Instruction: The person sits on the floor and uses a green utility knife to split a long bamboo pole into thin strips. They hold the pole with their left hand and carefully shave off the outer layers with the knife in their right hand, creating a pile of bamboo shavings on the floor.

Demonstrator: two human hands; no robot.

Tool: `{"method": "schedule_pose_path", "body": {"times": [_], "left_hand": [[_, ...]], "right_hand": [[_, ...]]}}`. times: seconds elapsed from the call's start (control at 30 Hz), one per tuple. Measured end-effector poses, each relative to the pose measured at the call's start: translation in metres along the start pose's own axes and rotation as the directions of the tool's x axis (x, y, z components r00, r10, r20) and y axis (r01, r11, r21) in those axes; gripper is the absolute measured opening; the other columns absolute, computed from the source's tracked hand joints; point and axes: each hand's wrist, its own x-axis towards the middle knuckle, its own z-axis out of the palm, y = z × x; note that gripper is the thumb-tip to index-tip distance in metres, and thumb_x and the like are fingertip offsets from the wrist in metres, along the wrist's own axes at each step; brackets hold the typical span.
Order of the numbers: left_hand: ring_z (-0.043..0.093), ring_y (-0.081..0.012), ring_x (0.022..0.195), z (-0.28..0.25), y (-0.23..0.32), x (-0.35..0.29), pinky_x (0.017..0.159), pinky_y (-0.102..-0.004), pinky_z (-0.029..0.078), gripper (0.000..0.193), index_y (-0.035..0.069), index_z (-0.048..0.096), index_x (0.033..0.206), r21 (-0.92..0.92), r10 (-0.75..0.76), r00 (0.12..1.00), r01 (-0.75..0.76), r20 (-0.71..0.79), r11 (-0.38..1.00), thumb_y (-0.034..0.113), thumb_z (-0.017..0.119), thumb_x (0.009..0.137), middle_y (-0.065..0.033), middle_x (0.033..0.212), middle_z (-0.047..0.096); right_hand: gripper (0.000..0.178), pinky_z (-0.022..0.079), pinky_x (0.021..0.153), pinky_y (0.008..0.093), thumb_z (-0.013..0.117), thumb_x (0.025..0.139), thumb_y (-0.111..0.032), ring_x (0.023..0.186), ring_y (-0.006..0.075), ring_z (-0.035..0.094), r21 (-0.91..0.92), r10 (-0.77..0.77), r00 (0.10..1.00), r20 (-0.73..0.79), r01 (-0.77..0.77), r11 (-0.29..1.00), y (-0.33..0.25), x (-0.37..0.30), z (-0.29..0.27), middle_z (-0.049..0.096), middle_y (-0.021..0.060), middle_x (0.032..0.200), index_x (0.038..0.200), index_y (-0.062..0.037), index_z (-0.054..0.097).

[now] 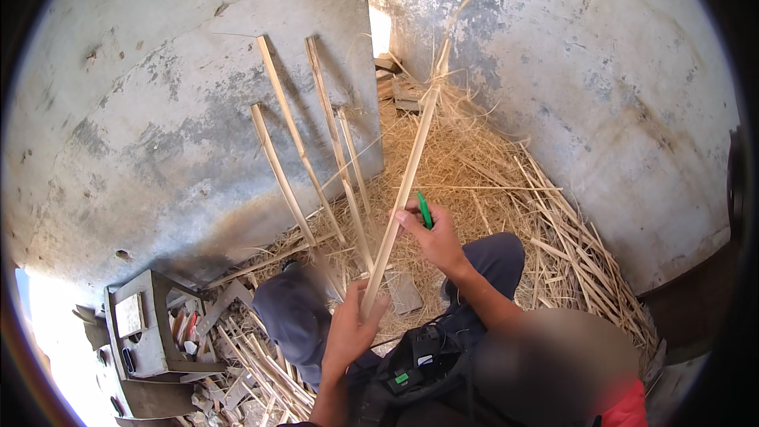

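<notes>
A long pale bamboo strip (407, 178) slants away from me, its far end frayed into loose fibres near the wall corner. My left hand (353, 328) is closed around its near end, low between my knees. Farther up, about the middle of the strip, my right hand (433, 237) pinches it between thumb and fingers. A slim green pen-like thing (424, 210) sticks up from the same hand; its exact kind I cannot make out.
Several bamboo pieces (277, 174) lean against the left wall. Straw-like shavings (458, 158) cover the floor ahead, with split sticks (589, 269) heaped at right. An old wooden cabinet (154, 324) stands lower left by scraps. A black pouch (419, 364) sits at my waist.
</notes>
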Motion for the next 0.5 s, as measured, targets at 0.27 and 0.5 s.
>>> {"method": "schedule_pose_path", "body": {"times": [0.27,0.5], "left_hand": [[0.057,-0.0073,0.065,-0.028,-0.034,-0.003,0.061,-0.0271,0.048,0.030,-0.001,0.063,0.122,-0.094,-0.024,0.994,0.034,0.104,0.995,0.026,0.066,0.109,-0.0007,0.078,0.062],[0.043,-0.0066,0.064,-0.014,-0.028,0.003,0.057,-0.0295,0.037,0.030,-0.001,0.067,0.122,-0.176,0.047,0.999,-0.046,0.001,0.983,0.025,0.067,0.108,0.0006,0.069,0.051]], "right_hand": [[0.026,0.057,0.079,0.0290,0.070,0.105,-0.019,0.087,0.0137,0.074,-0.041,-0.129,0.969,-0.211,0.123,0.992,-0.048,0.031,-0.030,0.078,0.0086,0.094,0.115,0.0041,0.074],[0.036,0.051,0.067,0.0320,0.060,0.110,-0.035,0.073,0.0128,0.067,-0.164,-0.238,0.964,-0.122,0.217,0.962,-0.035,0.023,-0.036,0.072,0.0070,0.083,0.111,-0.0015,0.072]]}}
